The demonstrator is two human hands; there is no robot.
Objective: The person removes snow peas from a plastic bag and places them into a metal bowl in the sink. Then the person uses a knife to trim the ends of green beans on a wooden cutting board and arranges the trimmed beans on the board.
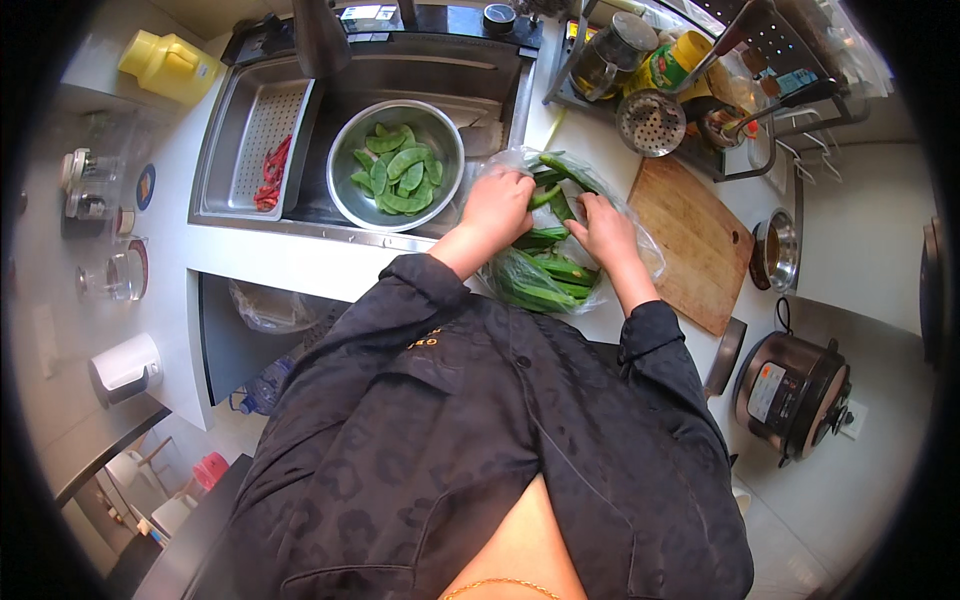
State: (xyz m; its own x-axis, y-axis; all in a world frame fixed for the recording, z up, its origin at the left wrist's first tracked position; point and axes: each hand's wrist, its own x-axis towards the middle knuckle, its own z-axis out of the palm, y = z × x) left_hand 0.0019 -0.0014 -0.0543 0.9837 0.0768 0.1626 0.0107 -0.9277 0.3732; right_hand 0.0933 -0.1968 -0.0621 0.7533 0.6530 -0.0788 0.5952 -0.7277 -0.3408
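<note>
A clear plastic bag (651,251) of long green pods, apparently okra (551,289), lies opened on the counter in front of me. My left hand (501,202) is at the bag's left side, its fingers curled around one end of a slim green pod (545,197). Across from it, my right hand (606,231) reaches over the bag's right side with thumb and forefinger apart, close to the pods. Whether it also pinches the plastic is unclear. To the left, a steel bowl (337,166) holding flat green bean pods (405,172) sits in the sink.
Red chillies (274,172) lie in a perforated steel tray (259,112) at the sink's left. A wooden cutting board (686,240) rests right of the bag. Beyond it are a dish rack (776,154), a steel bowl (784,251) and an electric cooker (787,397). A faucet (321,41) overhangs the sink.
</note>
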